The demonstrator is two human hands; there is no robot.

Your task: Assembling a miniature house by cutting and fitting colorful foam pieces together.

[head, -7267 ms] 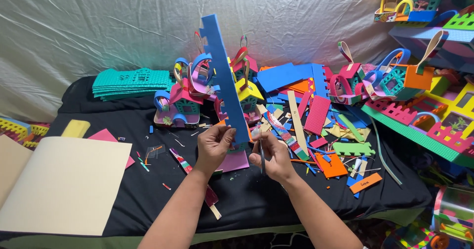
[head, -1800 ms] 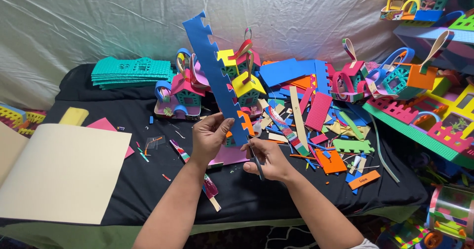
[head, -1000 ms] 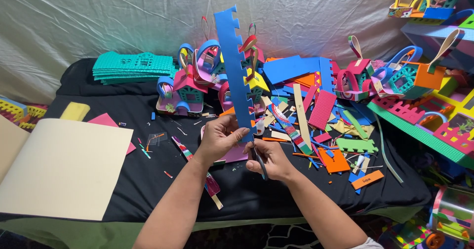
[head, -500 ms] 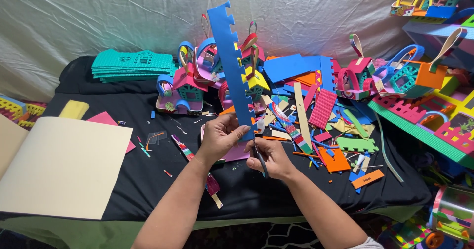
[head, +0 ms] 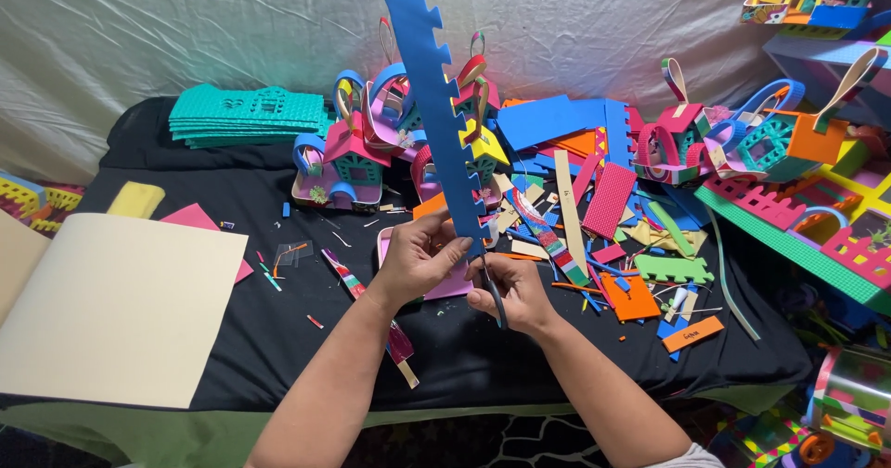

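Observation:
A long blue foam strip [head: 436, 97] with a notched edge stands nearly upright above the black table [head: 278, 357]. My left hand [head: 422, 256] pinches its lower end between thumb and fingers. My right hand [head: 510, 292] sits just below and to the right, closed on a thin dark tool [head: 494, 294] whose tip meets the strip's bottom edge. What kind of tool it is cannot be made out.
A large cream sheet [head: 111, 306] lies at the left. Teal foam panels [head: 249, 115] are stacked at the back left. Small foam houses [head: 348, 157] stand behind the strip. Several coloured foam scraps [head: 631, 245] litter the right, and foam models [head: 789, 143] crowd the far right.
The blue strip has swung from leaning left to nearly upright and tilted slightly over the last seconds. Both hands stay together at its lower end.

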